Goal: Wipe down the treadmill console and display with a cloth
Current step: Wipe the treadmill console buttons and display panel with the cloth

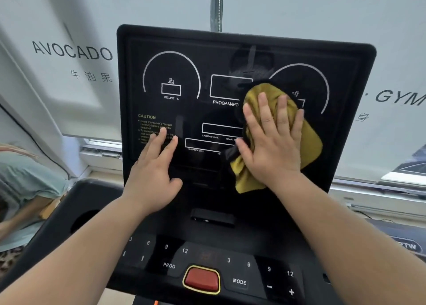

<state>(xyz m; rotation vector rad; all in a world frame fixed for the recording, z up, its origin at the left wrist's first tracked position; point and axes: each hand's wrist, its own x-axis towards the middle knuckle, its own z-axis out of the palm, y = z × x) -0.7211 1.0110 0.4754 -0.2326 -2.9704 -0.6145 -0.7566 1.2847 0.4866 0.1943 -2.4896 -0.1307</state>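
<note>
The black treadmill display (207, 58) stands upright in front of me, with white dials and readout boxes printed on it. A mustard-yellow cloth (311, 143) lies against its right half. My right hand (272, 143) presses flat on the cloth with fingers straight and spread. My left hand (154, 168) rests flat on the lower left of the display, over the caution text, holding nothing. Below sits the console (239, 281) with speed and incline keys and a red stop button (201, 280).
A cup holder recess (84, 219) sits in the console's left wing. A small black key slot (212, 217) lies under the display. Behind are frosted windows with lettering and a metal pole (216, 4). A person in a pale green top (25, 189) is at far left.
</note>
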